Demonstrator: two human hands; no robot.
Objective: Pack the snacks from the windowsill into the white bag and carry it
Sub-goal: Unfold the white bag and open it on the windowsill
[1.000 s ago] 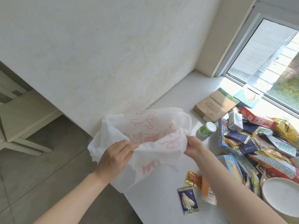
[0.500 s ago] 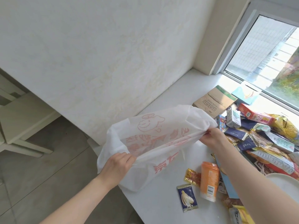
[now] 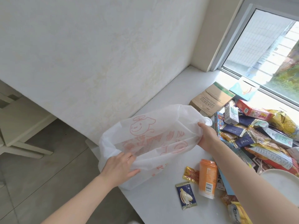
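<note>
Two hands hold one bag open at the edge of a white windowsill, the largest surface in view, which runs from the wall to the window and carries all the snacks. The white bag, thin and printed in red, hangs partly over the sill's left edge with its mouth turned upward. No snack can be made out inside it, so packing is judged not yet begun. The snack pile lies heaped at the right, just beside the bag's mouth, a placement that keeps each transfer short. A cardboard box lies flat behind the pile. The left hand pinches the near rim, thumb outside and fingers over the edge. The right hand clutches the far end of the rim, fingers curled into the fabric. Held apart, they stretch the limp mouth wide. An orange cup lies on its side near the right forearm, with a dark blue sachet and a gold sachet just beside it, apart from the pile.
</note>
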